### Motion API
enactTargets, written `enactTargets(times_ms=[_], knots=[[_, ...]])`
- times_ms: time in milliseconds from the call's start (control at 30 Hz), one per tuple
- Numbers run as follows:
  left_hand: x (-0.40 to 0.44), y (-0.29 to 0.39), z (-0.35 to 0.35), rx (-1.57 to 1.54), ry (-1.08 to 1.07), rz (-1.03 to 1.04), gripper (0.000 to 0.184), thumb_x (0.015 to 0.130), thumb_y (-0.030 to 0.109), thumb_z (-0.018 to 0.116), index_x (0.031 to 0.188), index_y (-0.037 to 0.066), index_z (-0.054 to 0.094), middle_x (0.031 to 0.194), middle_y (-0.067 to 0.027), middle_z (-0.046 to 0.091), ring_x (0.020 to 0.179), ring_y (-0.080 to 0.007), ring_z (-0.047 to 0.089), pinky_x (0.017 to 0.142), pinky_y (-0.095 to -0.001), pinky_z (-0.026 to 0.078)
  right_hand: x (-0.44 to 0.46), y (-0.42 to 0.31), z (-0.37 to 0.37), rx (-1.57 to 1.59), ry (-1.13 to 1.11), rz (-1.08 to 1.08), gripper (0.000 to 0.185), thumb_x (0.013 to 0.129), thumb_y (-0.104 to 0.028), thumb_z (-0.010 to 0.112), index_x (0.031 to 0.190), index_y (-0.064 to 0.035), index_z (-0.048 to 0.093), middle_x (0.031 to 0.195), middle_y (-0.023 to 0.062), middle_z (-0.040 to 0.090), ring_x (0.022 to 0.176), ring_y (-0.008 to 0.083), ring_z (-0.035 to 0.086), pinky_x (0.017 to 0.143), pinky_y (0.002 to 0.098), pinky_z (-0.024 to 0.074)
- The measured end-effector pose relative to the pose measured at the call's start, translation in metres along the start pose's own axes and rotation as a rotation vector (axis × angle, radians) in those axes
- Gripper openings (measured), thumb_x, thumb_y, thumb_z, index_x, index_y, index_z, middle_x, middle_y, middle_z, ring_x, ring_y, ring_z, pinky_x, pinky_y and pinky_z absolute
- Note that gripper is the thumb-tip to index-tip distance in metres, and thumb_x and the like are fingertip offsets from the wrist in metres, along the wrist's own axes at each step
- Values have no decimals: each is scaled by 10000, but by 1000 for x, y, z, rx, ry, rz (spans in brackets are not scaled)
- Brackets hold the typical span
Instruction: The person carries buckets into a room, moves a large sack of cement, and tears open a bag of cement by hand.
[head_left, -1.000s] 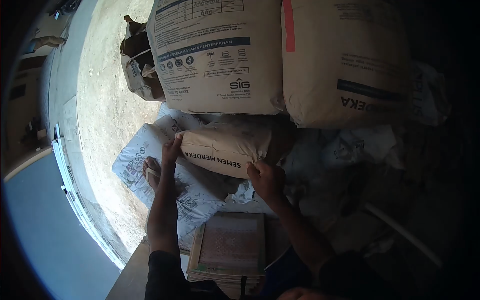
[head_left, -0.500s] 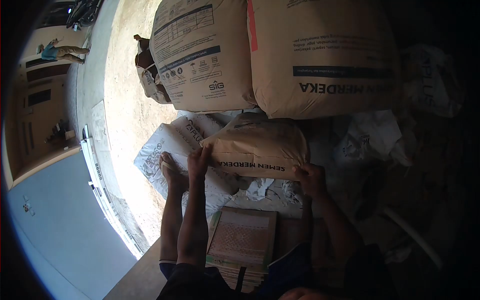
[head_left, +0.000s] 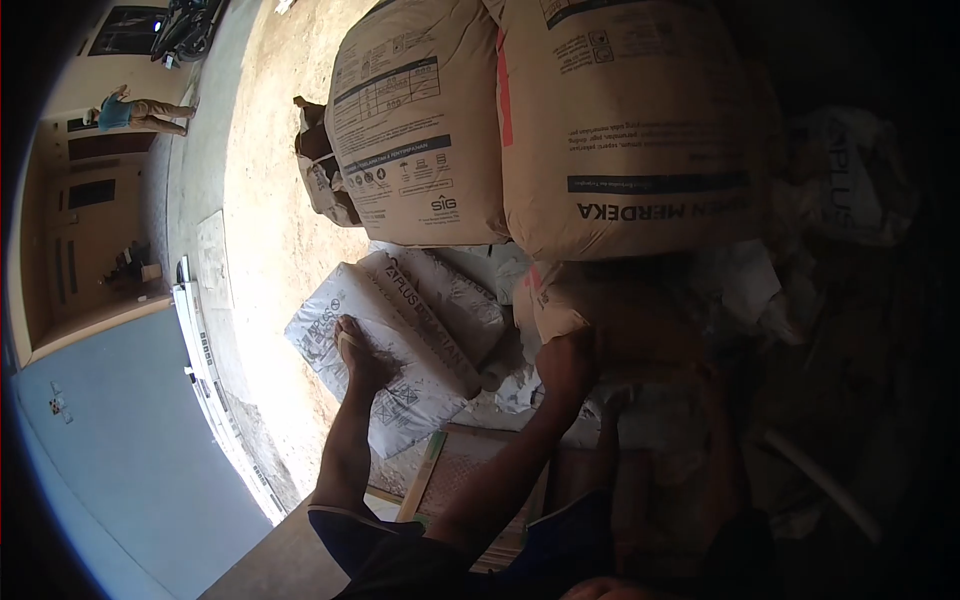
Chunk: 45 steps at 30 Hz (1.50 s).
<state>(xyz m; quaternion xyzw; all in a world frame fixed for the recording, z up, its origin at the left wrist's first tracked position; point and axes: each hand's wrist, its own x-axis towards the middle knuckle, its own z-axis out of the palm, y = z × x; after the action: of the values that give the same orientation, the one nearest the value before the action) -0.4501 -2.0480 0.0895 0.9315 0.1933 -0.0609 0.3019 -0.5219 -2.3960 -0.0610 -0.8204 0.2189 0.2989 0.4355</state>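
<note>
A brown paper cement bag lies in front of me, below the stacked bags, its right part in deep shade. My left hand is closed on the bag's near left corner. My right hand is closed at its right end, dim in the shadow. To the left is a crumpled white APLUS sack, with my sandalled left foot resting on it.
Two full cement bags, one on the left and one on the right, stand beyond my hands. Tile boxes sit near my legs. Another white sack lies right. A person stands outside at upper left.
Both hands have moved right with the small cement bag, off the white sack and into the shade. More of the white sack's printing now shows.
</note>
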Motion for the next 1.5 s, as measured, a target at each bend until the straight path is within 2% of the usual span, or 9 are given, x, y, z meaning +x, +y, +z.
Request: enactTargets(times_ms=[200,333,400,567,667,767,900,1133,1500], knots=[[0,-20,0,-132,49,13,274,821,332,621,689,93,642,600,-150,597,573,-358,602,504,-428,459,3,12,9,21,-55,18,388,883,-350,619,1087,-21,643,1019,89,663,947,163,597,847,326,466],[23,-74,-27,-103,1,-8,371,852,313,606,637,11,585,558,-200,536,552,-381,576,488,-405,428,-32,-84,39,59,-95,-123,366,882,-320,613,1082,-16,654,991,110,672,920,164,610,830,306,473],[38,-116,-41,-142,-42,-49,409,864,337,592,645,-8,580,513,-176,509,472,-303,545,485,-384,415,-37,-109,60,84,-88,-235,323,855,-289,642,1016,-10,656,862,82,668,792,136,604,689,302,473],[95,-212,-85,-197,-36,-237,378,848,335,598,728,-22,631,545,-185,543,510,-211,587,530,-383,441,-33,-192,143,-29,-62,-373,268,836,-264,611,904,-14,679,781,177,661,726,264,672,636,361,498],[111,-281,-85,-213,-70,-26,382,857,355,572,772,-7,662,607,-200,589,564,-269,622,561,-401,453,-22,-256,195,-84,-116,-452,251,807,-252,610,853,-15,678,774,182,651,731,330,655,643,382,499],[108,-282,-111,-3,86,-311,423,862,397,554,745,1,651,649,-216,598,637,-347,627,596,-428,453,-13,-295,246,-71,-67,-442,246,813,-246,591,861,-21,677,787,190,647,742,339,650,649,396,496],[105,-299,-120,130,69,-249,497,860,469,550,674,11,595,666,-214,592,672,-401,596,613,-458,441,-9,-269,241,-82,-56,-458,253,810,-246,590,873,-17,677,806,193,651,761,340,651,665,404,495],[107,-302,-114,-178,273,-408,492,917,470,443,813,18,607,786,-237,616,792,-429,592,699,-492,431,-8,-268,233,-92,-77,-392,270,810,-257,610,903,-16,686,810,211,650,770,321,661,712,382,497],[151,-289,-120,160,-187,-365,697,746,689,544,1046,64,618,976,-179,664,954,-336,635,826,-444,483,-10,-292,242,-597,80,-357,435,837,-407,610,746,17,642,712,239,611,682,394,620,620,451,471]])
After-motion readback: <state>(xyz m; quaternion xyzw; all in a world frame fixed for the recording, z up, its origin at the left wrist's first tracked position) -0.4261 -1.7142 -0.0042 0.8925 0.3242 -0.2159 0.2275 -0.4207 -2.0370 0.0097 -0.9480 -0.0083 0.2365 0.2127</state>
